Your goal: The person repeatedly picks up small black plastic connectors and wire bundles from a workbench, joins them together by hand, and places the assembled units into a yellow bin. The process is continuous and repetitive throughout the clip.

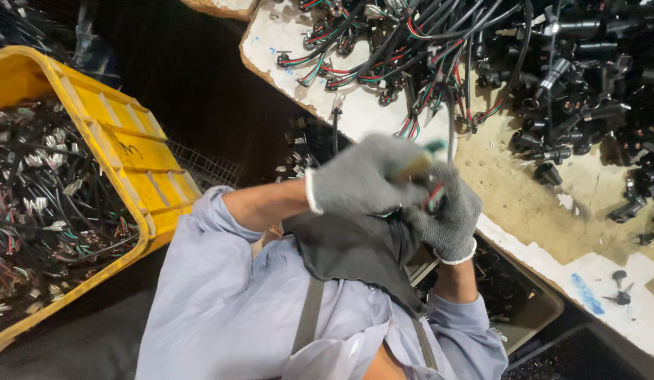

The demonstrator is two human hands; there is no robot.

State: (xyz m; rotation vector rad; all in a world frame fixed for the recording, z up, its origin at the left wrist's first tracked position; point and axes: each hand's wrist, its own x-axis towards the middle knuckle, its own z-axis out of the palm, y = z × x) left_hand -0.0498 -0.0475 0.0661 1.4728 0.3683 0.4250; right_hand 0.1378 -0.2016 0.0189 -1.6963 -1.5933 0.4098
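Gloved hands work a wire at the bench edge.
Left hand (365,176) grips a tool (415,165); right hand (450,214) pinches the wire (450,134).

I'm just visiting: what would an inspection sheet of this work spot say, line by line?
Surface: worn white workbench, stained and chipped.
Job's things: wire piece with red and green strands and green-handled tool, held between the hands.
Clutter: black connectors heaped on bench; small screws.
Hands: left hand and right hand, grey gloves, both closed.
Cables: wire harnesses piled on bench.
Surroundings: yellow crate full of wires; dark bin below bench.
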